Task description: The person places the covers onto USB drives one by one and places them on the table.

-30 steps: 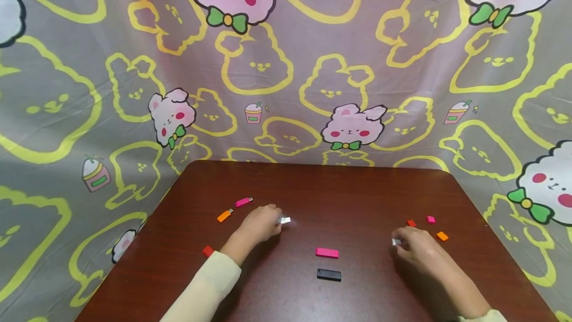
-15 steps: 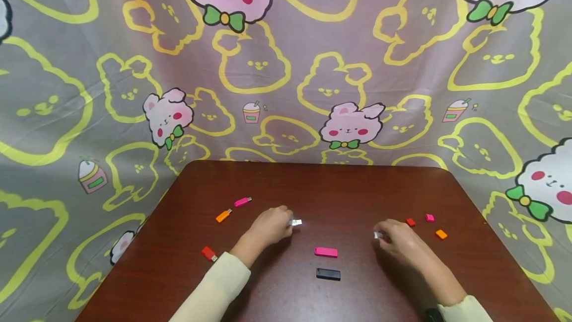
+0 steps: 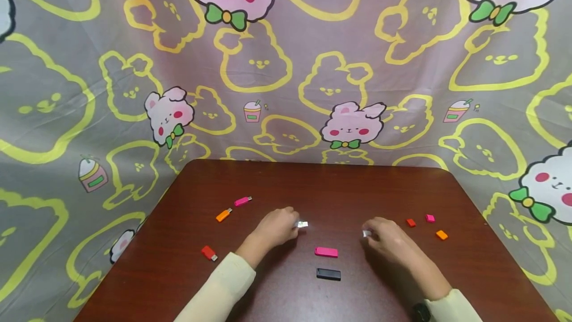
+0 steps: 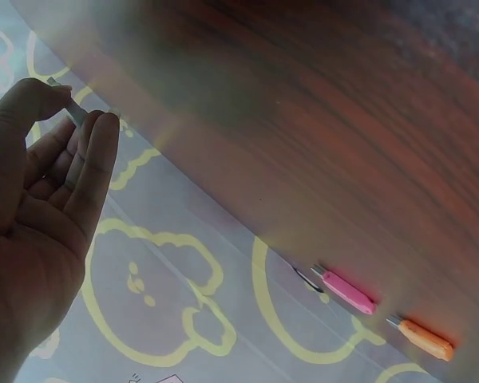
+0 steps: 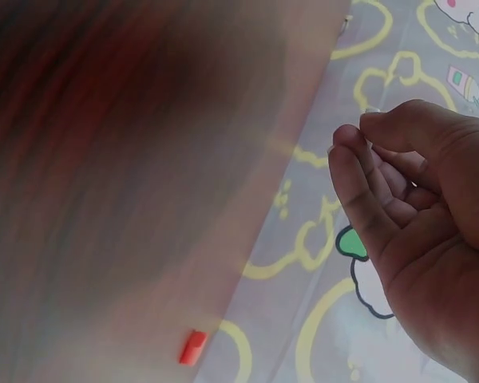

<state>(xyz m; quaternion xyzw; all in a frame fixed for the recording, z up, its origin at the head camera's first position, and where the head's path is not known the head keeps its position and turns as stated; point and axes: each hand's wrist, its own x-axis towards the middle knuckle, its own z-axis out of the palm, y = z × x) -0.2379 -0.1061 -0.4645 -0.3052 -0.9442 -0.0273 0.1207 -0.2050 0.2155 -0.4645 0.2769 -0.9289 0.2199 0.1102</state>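
My left hand [image 3: 277,227] pinches a small white USB flash drive [image 3: 303,224], its connector pointing right. In the left wrist view the drive [image 4: 76,110] is a thin pale strip between thumb and fingers. Facing it from the right, my right hand [image 3: 388,237] pinches a small white piece [image 3: 366,233], probably a cap, mostly covered by the fingertips. A gap separates the two hands, both just over the table. Nearer me, between the hands, lie a pink USB flash drive [image 3: 326,252] and a black one [image 3: 328,274], no connectors showing.
Left on the brown table [image 3: 313,188] lie uncapped pink [image 3: 242,201], orange [image 3: 223,215] and red [image 3: 208,252] flash drives. At the right are red [image 3: 410,222], pink [image 3: 430,218] and orange [image 3: 442,235] caps. A patterned cloth [image 3: 286,78] hangs behind.
Both hands have moved toward each other: the left one rightward with the white flash drive, the right one leftward with the white piece. The red drive at left has come into full view.
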